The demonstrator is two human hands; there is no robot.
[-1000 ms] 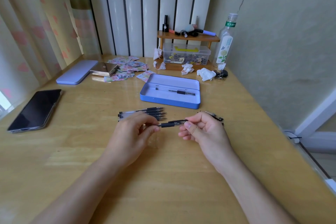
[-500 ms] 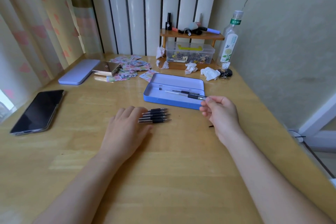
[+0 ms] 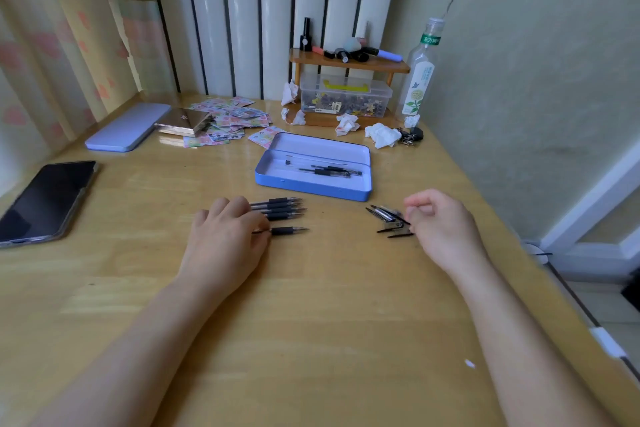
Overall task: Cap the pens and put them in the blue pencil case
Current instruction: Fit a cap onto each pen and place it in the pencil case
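Left hand (image 3: 227, 239): pinching one uncapped pen (image 3: 289, 230) (frame centre). Right hand (image 3: 441, 224): curled at loose caps (image 3: 389, 220), grasp unclear. Blue pencil case (image 3: 313, 184): open, above centre.

A light wooden table (image 3: 311, 322) fills the view, lit softly by daylight. At 12 o'clock a white ribbed radiator (image 3: 277, 10) is set against the wall, and at 10 o'clock a pale curtain with pink blotches (image 3: 52, 45) is hung. At 2 o'clock a yellow-green plastered wall (image 3: 536, 62) is seen, with white trim (image 3: 588, 211) at 3 o'clock.
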